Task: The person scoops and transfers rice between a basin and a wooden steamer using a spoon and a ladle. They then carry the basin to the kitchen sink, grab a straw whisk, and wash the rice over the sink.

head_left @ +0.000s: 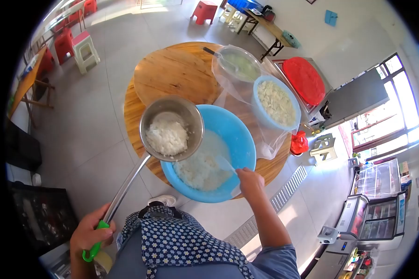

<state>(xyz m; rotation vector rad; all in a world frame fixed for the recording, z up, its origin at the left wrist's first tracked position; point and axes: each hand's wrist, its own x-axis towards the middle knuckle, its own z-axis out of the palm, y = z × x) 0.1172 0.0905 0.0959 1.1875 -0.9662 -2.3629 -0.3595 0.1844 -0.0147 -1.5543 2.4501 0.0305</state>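
My left hand (pixel 89 234) is closed round the green-ended handle of a large, deep steel ladle (pixel 199 135). White, rice-like grains (pixel 166 138) lie in its bowl, which is held over the left rim of a blue basin (pixel 243 135). In the basin is more of the white, wet-looking grain (pixel 202 169). My right hand (pixel 250 181) is at the basin's right rim, fingers wrapped round a pale, translucent flat utensil (pixel 224 163) that reaches into the grain. The exact kind of this utensil is unclear.
A round wooden table (pixel 130 109) carries a round wooden board (pixel 172 74), a bowl of shredded pale vegetable (pixel 277 103) and a clear-plastic-covered bowl (pixel 239 64) with a dark handle. A red lid (pixel 304 81) lies beyond. Stools (pixel 84 52) stand at the left.
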